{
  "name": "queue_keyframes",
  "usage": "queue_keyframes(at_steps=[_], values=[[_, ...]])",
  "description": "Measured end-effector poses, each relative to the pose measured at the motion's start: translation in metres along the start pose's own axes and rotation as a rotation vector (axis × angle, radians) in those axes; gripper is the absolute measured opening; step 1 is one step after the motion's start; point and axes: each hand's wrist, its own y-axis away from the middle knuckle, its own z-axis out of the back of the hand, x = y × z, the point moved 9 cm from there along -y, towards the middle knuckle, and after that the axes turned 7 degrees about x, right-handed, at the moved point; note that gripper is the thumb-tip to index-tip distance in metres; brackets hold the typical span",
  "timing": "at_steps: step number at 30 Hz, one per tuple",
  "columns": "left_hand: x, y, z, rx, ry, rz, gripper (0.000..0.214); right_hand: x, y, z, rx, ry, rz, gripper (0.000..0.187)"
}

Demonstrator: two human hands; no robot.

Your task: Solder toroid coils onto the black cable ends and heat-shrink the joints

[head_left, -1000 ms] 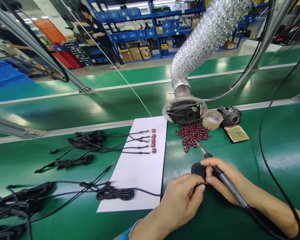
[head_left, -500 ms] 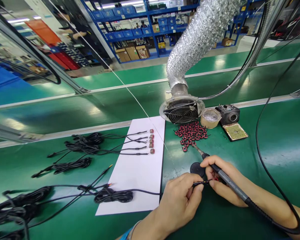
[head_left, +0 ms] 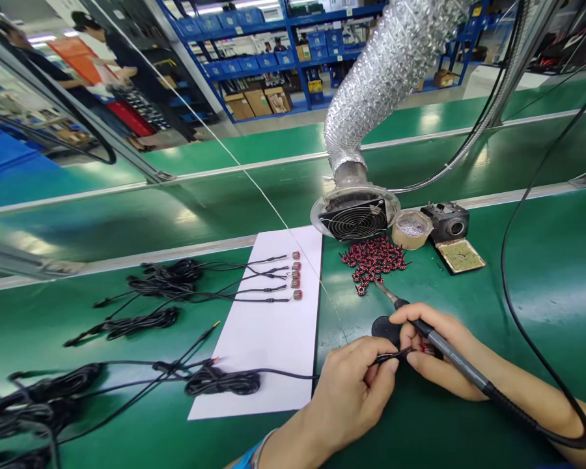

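My left hand (head_left: 351,391) pinches the end of a thin black cable (head_left: 273,374) whose bundled coil lies on a white sheet (head_left: 268,339). My right hand (head_left: 439,352) grips a black soldering iron (head_left: 449,357), its metal tip pointing up toward a pile of small red-and-black coils (head_left: 374,259). The fingertips of that hand also hold a small red-and-black coil (head_left: 422,348) against the cable end. A black round pad (head_left: 383,327) lies just above both hands.
Several finished cables with coils (head_left: 293,277) lie across the sheet's top. More black cable bundles (head_left: 43,391) sit at left. A fume extractor fan (head_left: 354,218) with foil duct, a tape roll (head_left: 410,229), an iron stand (head_left: 445,221) and sponge tray (head_left: 459,255) stand behind. People stand far off.
The hands have drawn slightly closer, with the cable end now meeting the small coil at my right fingertips. The view shifted a little; the iron stays in the same grip.
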Motion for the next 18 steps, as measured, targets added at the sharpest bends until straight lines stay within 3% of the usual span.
queue_keyframes(at_steps=[11, 18], values=[[-0.0039, 0.0023, 0.0047, -0.065, 0.047, -0.032, 0.010, -0.0081, -0.0005, -0.0054, 0.043, -0.177, 0.003, 0.039], [-0.0044, 0.0021, 0.0014, -0.025, -0.010, -0.028, 0.010, -0.0039, 0.0013, -0.0004, -0.018, -0.010, 0.052, 0.041]])
